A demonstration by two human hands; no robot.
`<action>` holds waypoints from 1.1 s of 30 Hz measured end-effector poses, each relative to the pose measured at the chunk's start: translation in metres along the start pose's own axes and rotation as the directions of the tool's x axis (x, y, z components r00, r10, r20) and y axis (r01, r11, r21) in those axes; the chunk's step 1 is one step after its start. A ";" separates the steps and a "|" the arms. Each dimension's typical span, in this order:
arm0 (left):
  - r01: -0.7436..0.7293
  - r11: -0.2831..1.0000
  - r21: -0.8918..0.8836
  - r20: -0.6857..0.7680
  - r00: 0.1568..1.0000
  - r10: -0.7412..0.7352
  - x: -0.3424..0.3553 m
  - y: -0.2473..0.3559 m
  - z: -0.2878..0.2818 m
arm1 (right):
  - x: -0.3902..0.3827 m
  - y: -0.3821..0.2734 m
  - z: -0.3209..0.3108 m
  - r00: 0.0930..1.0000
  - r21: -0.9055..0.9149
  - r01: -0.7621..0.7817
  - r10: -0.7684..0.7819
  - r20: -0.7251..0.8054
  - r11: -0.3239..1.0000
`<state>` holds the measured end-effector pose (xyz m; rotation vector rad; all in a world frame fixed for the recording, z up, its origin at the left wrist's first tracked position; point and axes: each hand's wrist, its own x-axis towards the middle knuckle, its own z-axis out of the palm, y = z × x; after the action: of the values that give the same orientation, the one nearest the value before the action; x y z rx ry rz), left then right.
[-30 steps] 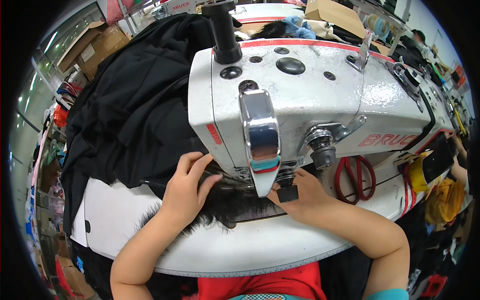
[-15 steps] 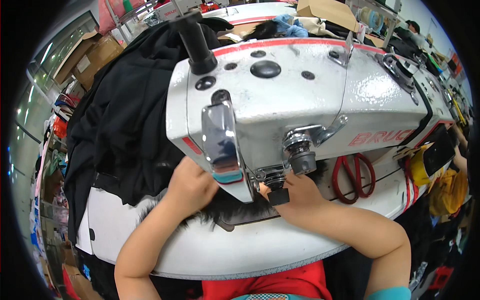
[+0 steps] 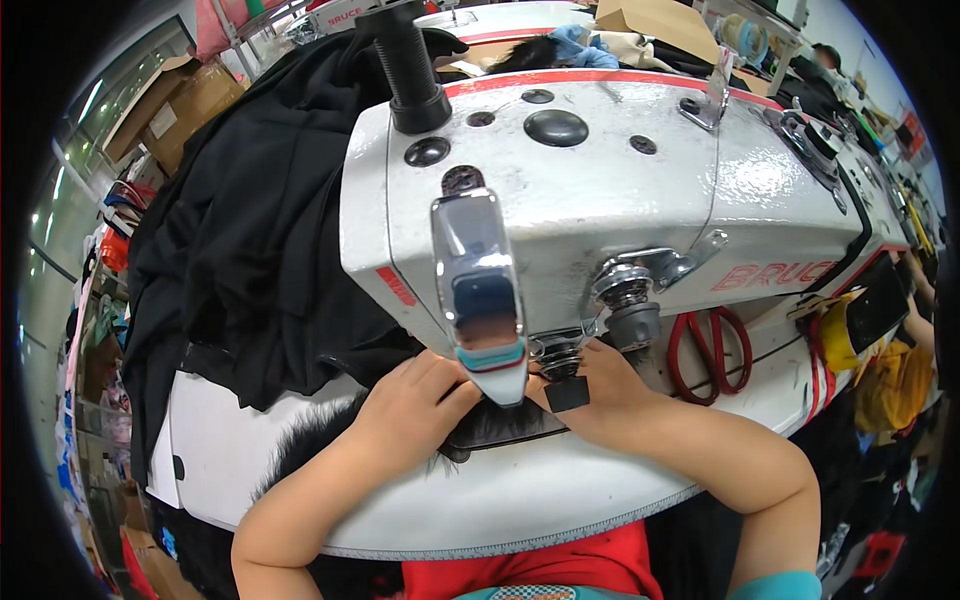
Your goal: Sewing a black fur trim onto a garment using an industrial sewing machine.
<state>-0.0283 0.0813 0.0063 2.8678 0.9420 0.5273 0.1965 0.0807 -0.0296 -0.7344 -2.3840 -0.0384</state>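
Observation:
A white sewing machine (image 3: 618,185) fills the middle, its chrome lever (image 3: 475,265) hanging over the needle area. My left hand (image 3: 415,408) lies left of the needle area on black fur trim (image 3: 310,445), fingers curled and pressed together, tips partly hidden by the machine. My right hand (image 3: 600,400) is right of the needle area, its fingers mostly hidden behind a dark knob (image 3: 567,393); fur shows between the hands on a metal plate. Black cloth (image 3: 235,260) is heaped left of the machine over the white table (image 3: 235,470).
Red-handled scissors (image 3: 705,355) lie right of my right hand, near a yellow object (image 3: 840,335). Cardboard boxes (image 3: 175,110) stand at the back left, an open carton (image 3: 655,25) at the back. At the upper right are another person (image 3: 825,60) and, lower, another person's arm (image 3: 915,320).
My left hand has moved down and right, toward me, from the black cloth onto the fur, its fingers now closer together. My right hand has moved little. The view has shifted slightly.

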 end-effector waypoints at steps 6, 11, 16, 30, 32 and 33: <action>0.009 1.000 0.012 0.022 1.000 -0.010 0.000 0.001 -0.002 | 0.000 0.001 -0.007 0.998 -0.022 0.034 -0.033 0.055 0.999; 0.015 0.999 0.031 0.044 0.999 -0.017 0.001 0.008 -0.005 | 0.000 0.000 -0.006 0.996 0.046 -0.073 0.075 -0.044 0.996; 0.012 0.998 0.059 0.083 0.996 -0.017 0.000 0.012 -0.009 | -0.001 0.001 -0.004 0.992 0.131 -0.127 0.128 -0.003 0.983; -0.134 0.982 0.134 -0.030 0.990 0.139 -0.002 0.020 -0.007 | -0.005 -0.001 -0.006 0.997 0.043 0.073 -0.074 0.010 0.996; -0.151 0.978 0.143 -0.058 0.985 0.161 -0.002 0.018 -0.004 | -0.006 -0.002 -0.008 0.997 0.040 0.076 -0.076 0.010 0.996; -0.158 0.980 0.124 -0.084 0.982 0.169 -0.001 0.017 -0.002 | -0.006 -0.003 -0.008 0.997 0.049 0.074 -0.074 -0.008 0.996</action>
<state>-0.0204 0.0672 0.0109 3.0688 0.7766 0.6479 0.2033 0.0740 -0.0265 -0.6217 -2.3973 -0.0128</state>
